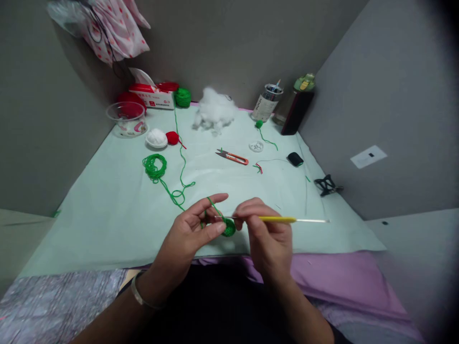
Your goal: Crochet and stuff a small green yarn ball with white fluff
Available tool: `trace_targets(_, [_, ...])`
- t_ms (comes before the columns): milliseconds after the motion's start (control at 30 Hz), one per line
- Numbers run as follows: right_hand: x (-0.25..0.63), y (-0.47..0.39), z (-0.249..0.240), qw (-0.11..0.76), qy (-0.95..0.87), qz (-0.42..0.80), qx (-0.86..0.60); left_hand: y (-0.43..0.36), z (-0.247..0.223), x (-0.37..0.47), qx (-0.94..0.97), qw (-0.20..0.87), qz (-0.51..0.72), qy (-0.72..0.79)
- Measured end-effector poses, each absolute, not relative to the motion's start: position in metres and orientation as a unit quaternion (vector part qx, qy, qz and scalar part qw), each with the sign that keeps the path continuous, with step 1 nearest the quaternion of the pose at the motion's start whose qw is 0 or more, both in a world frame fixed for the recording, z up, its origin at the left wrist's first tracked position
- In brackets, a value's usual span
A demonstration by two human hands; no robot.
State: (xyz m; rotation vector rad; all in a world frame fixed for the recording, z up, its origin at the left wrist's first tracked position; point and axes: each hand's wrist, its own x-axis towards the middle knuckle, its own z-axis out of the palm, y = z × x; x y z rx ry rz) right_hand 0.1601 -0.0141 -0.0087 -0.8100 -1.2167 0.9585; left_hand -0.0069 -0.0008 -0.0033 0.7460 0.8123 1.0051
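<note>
Between the thumb and fingers of my left hand (pixel 195 227) is a small round green crochet piece (pixel 228 228). Green yarn (pixel 214 206) runs over its raised index finger and down to the piece. My right hand (pixel 267 234) grips a crochet hook (pixel 278 219) with a yellow handle and metal at both ends. One end of the hook points left and meets the yarn by the piece; whether it sits inside a stitch is too small to tell. A loose coil of green yarn (pixel 155 167) lies left of my hands, its strand trailing toward my left hand.
Orange-handled thread snips (pixel 232 156) lie beyond my hands. Further back are white stuffing (pixel 215 109), a green yarn ball (pixel 183 97), a tissue box (pixel 159 98), a clear tub (pixel 127 119) and a tin (pixel 266 102). A black claw clip (pixel 327 185) lies near the right wall.
</note>
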Motion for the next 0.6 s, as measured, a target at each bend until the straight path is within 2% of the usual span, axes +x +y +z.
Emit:
trace_targets(233, [0.152,-0.016,-0.009,0.608,-0.602,0.352,-0.38,0.001,-0.006,-0.001,0.332,0.704,0.487,0.396])
trace_targets(367, [0.152,-0.024,-0.016,0.529,-0.722,0.139,-0.424,-0.001,-0.007,0.004,0.287,0.7,0.52,0.396])
trace_targets(433, [0.152,-0.026,-0.021,0.508,-0.752,0.06,-0.415,-0.003,-0.006,0.006,0.246,0.735,0.505,0.379])
trace_targets(500, [0.153,-0.025,-0.023,0.531,-0.74,0.078,-0.405,-0.002,-0.004,0.006,0.207,0.78,0.471,0.356])
trace_targets(600, [0.156,-0.021,-0.017,0.604,-0.646,0.216,-0.414,0.001,-0.003,0.001,0.194,0.797,0.454,0.348])
